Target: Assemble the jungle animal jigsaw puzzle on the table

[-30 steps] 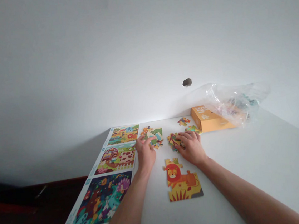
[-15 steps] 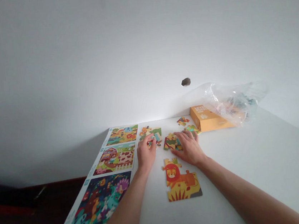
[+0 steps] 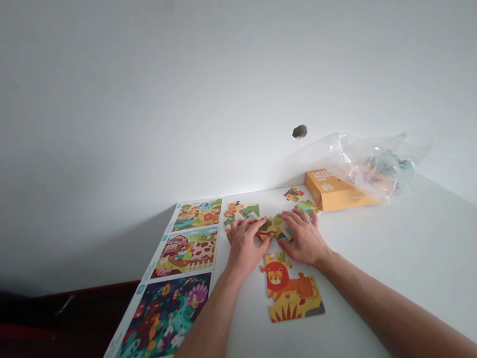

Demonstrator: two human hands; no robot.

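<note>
My left hand (image 3: 248, 245) rests over a small cluster of jigsaw puzzle pieces (image 3: 272, 227), thumb and fingers apart at its left side. Opposite it, my right hand (image 3: 302, 236) lies with fingers spread over the cluster's right side, hiding part of it. Nearer to me is a joined puzzle section with a red-maned lion (image 3: 294, 290), lying flat on the white table. Loose puzzle pieces (image 3: 249, 209) lie just beyond my left hand, partly covered by it. More pieces (image 3: 307, 206) are past my right fingertips, and a small piece (image 3: 294, 194) sits farther back.
A printed sheet with three pictures (image 3: 183, 253) lies along the table's left side. At the back right, a clear plastic bag (image 3: 385, 162) with contents leans over an orange puzzle box (image 3: 337, 195). The white wall (image 3: 228, 88) stands behind the table (image 3: 403, 263).
My left hand has moved right, from the loose pieces to the cluster, and its pinched fingers have spread. My right hand stays over the cluster. The view has shifted slightly.
</note>
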